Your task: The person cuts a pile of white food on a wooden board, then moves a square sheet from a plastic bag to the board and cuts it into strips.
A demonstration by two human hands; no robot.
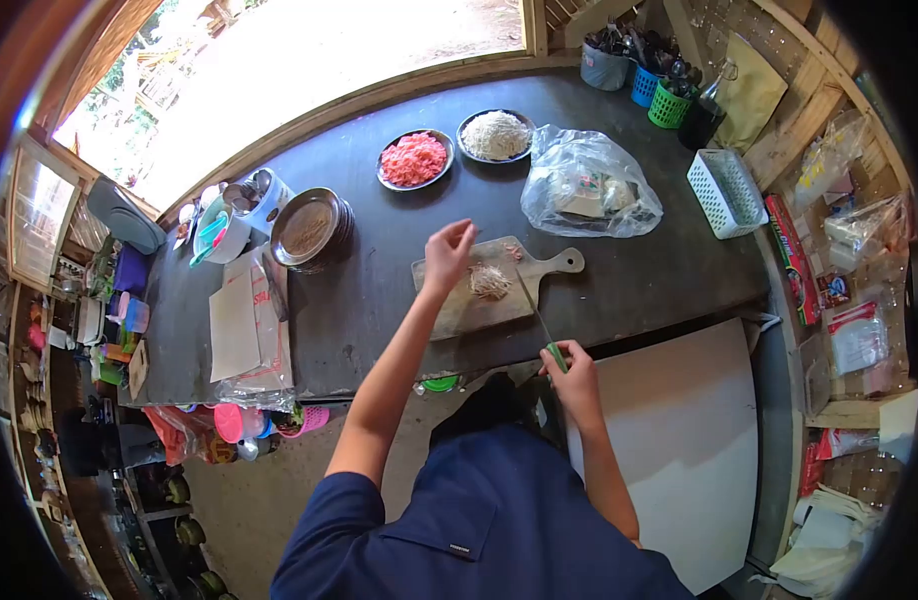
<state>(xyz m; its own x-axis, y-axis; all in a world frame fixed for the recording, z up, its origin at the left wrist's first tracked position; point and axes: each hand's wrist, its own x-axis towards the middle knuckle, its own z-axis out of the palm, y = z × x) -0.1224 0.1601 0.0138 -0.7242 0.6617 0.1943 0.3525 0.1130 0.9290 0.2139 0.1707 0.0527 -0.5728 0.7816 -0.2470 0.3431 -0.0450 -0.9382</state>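
My right hand [571, 378] grips the green handle of a knife [535, 308], whose thin blade points up across the right part of a wooden cutting board [461, 312]. On the board lies a small heap of thin pale shreds [490, 282], with a few small reddish bits [515, 254] above it. My left hand [449, 257] is raised over the board's upper left part, fingers curled together. Whether anything is between those fingers is hidden. The board's round handle with a hole sticks out to the right.
Behind the board stand a plate of pink shreds [413, 160], a plate of white shreds [495, 135] and a clear plastic bag [591, 185]. Stacked brown plates [307, 228], flat cardboard [241, 320] and utensil tubs [222, 232] are at left. A white basket [725, 193] sits at right.
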